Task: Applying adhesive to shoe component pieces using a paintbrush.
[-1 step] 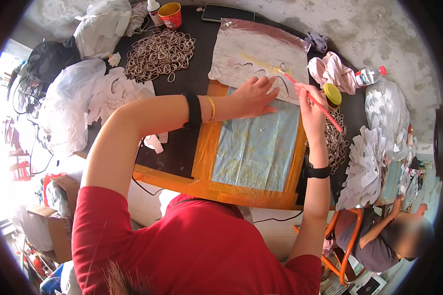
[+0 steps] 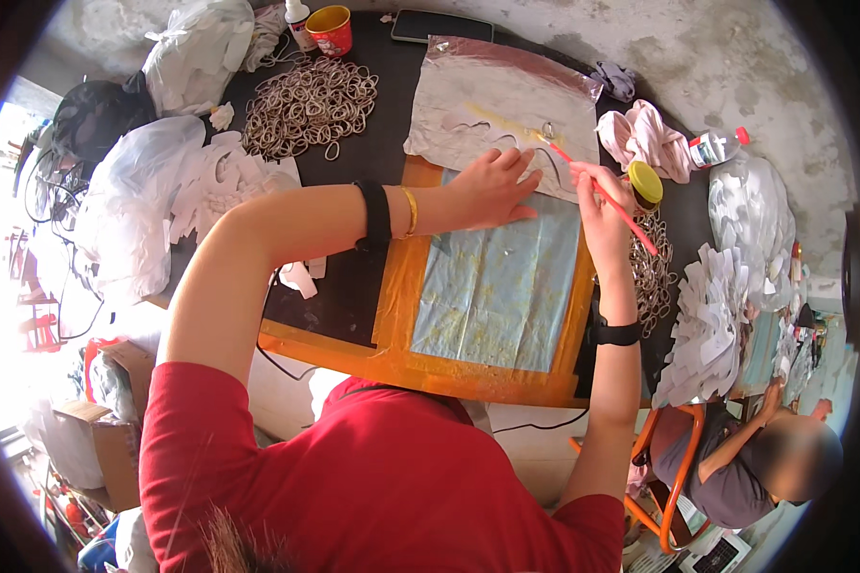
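Pinches a thin red stick (image 2: 631, 224) in the right hand (image 2: 598, 186), slanting far and left to end close to a small metal ring (image 2: 548, 129) on the white sheet (image 2: 468, 86). Spreads the left hand (image 2: 488, 195), palm down, across the sheet's near edge, perhaps pressing on it, hard to tell from above. Has a yellow-lidded jar (image 2: 646, 183) just right of the right hand, a heap of metal rings (image 2: 311, 107) at far left on the dark table (image 2: 392, 100), and a light-blue sheet (image 2: 497, 296) nearer.

I see a slim red brush (image 2: 634, 225) slanting, its tip pointing far left. Beneath that tip, a creased whitish sheet (image 2: 505, 88) with a yellowish smear lies at the far side.
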The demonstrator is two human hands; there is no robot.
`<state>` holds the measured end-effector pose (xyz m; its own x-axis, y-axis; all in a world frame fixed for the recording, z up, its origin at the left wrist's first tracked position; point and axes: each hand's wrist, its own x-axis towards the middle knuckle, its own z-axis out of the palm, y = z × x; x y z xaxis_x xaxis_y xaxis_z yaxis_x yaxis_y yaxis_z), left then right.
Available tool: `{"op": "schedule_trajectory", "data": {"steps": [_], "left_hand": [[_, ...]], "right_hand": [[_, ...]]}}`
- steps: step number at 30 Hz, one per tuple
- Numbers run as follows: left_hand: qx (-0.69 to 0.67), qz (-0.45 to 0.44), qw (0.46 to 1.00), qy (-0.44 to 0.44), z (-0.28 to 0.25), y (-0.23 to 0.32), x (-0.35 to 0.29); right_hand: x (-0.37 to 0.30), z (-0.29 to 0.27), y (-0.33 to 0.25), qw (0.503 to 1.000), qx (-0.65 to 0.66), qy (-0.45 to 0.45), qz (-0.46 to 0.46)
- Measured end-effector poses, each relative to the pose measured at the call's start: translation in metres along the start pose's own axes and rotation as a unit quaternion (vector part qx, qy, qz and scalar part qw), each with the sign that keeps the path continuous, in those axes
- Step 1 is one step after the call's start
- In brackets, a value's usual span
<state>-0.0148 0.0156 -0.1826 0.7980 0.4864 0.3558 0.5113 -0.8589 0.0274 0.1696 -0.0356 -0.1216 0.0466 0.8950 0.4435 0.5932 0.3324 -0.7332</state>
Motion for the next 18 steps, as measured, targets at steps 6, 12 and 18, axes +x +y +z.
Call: {"op": "schedule_trajectory", "data": {"steps": [6, 12, 18], "left_hand": [[0.004, 0.002, 1.000, 0.003, -0.001, -0.001, 0.002], [-0.013, 0.002, 1.000, 0.015, -0.001, -0.001, 0.001], [-0.020, 0.010, 1.000, -0.006, -0.003, 0.003, 0.001]], "right_hand": [[0.001, -0.007, 0.003, 0.999, -0.046, 0.001, -0.019], [-0.007, -0.017, 0.009, 0.996, 0.053, 0.043, 0.058], [-0.017, -0.038, 0.010, 0.826, 0.470, 0.198, 0.242]]}}
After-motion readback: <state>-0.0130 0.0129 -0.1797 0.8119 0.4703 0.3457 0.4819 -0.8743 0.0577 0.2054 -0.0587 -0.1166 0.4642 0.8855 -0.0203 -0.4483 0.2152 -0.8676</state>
